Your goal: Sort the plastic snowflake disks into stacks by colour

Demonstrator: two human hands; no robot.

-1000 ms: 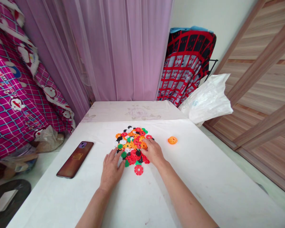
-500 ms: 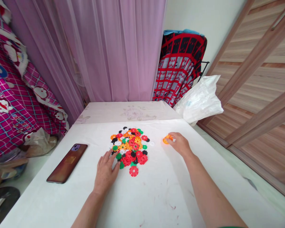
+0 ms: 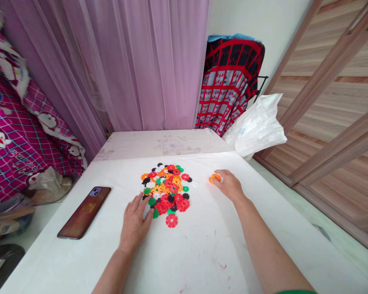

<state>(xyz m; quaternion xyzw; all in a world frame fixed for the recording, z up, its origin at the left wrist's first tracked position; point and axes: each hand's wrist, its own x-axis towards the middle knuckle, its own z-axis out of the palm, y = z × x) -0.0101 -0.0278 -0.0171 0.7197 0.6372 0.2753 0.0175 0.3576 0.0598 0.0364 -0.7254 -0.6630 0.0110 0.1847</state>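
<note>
A heap of snowflake-shaped plastic discs (image 3: 162, 188) in red, orange, green, black and white lies on the white tabletop. My left hand (image 3: 135, 222) rests at the near left edge of the heap, fingers spread, its fingertips by green and black discs. Nothing is gripped in it. To the right of the heap, my right hand (image 3: 230, 185) pinches an orange snowflake disc (image 3: 214, 178) between thumb and fingers, low over the cloth. Whether more than one orange disc is there, I cannot tell. One red disc (image 3: 171, 221) lies apart at the heap's near side.
A brown-backed phone (image 3: 85, 212) lies on the table's left side. A white plastic bag (image 3: 257, 126) stands off the far right corner. Beyond are a purple curtain (image 3: 153, 69), a chair draped in red and black cloth (image 3: 223, 85) and a wooden wardrobe (image 3: 334, 106).
The view has shifted slightly. My right hand stays in about the same spot, and the orange disc in its fingers has tilted a little. My left hand has hardly moved.
</note>
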